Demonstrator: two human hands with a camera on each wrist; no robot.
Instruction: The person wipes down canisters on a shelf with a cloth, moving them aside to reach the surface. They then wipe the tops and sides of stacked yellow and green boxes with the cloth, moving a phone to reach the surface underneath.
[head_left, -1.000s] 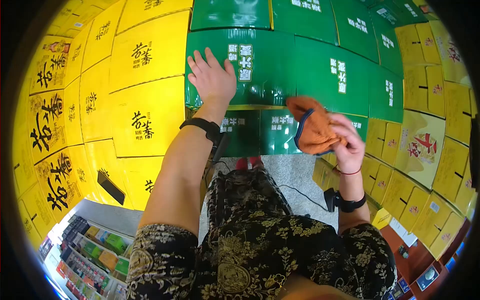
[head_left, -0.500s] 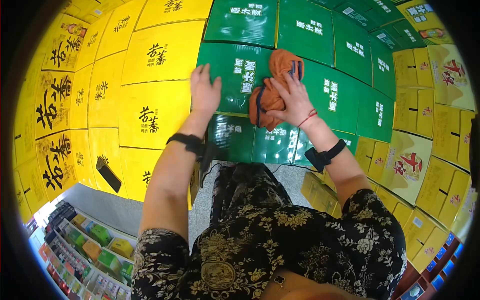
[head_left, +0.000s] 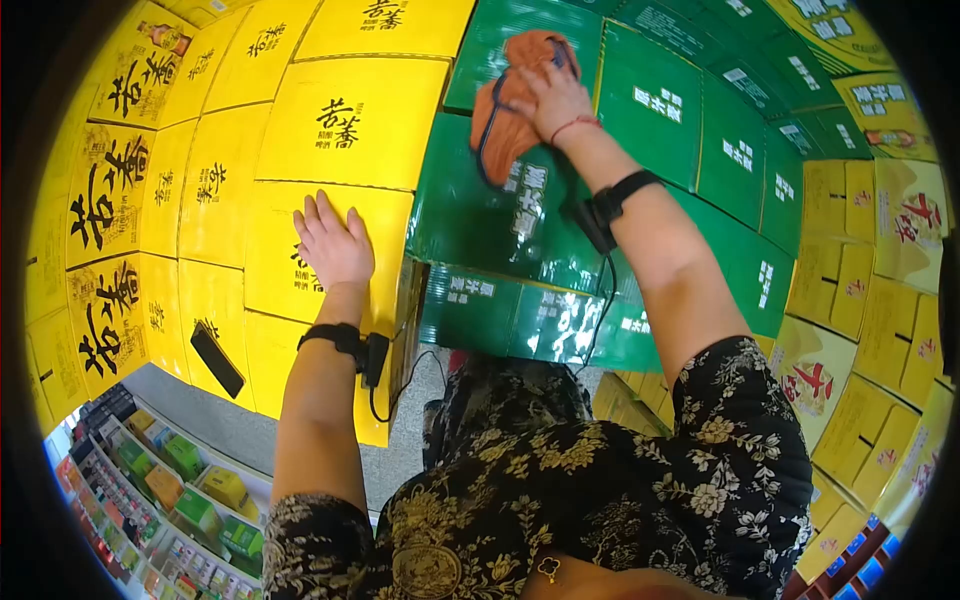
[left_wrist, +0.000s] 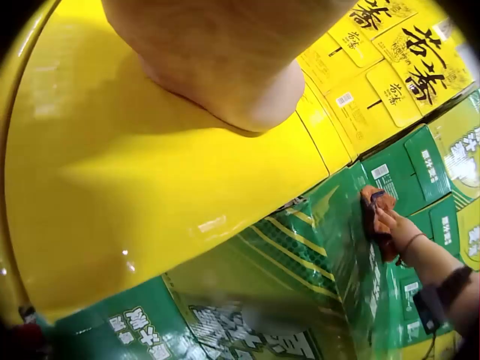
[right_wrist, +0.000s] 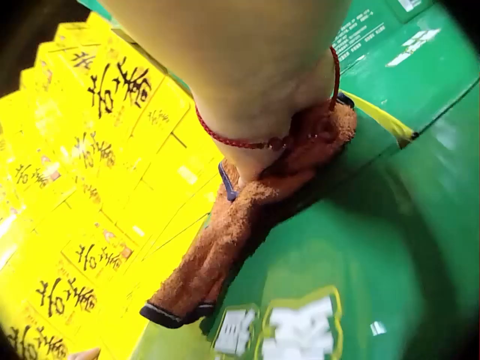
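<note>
An orange-brown cloth (head_left: 505, 125) with dark edging lies bunched on the green boxes (head_left: 650, 90), across the seam between two of them. My right hand (head_left: 555, 100) presses on it with the fingers spread. In the right wrist view the cloth (right_wrist: 217, 247) sticks out from under the hand, near white lettering. My left hand (head_left: 337, 245) rests flat on a yellow box (head_left: 350, 120) near its right edge, fingers extended, holding nothing. The left wrist view shows the heel of that hand (left_wrist: 232, 67) on the yellow surface (left_wrist: 150, 172).
A black phone (head_left: 217, 358) lies on the yellow boxes at the left. Stacked yellow cartons (head_left: 825, 200) stand at the right. Shelves of goods (head_left: 180, 490) are at the lower left. Thin cables hang from both wrist cameras.
The right hand came down onto the green boxes with the cloth, then moved farther forward and left. The left hand shifted from a green box to a yellow one.
</note>
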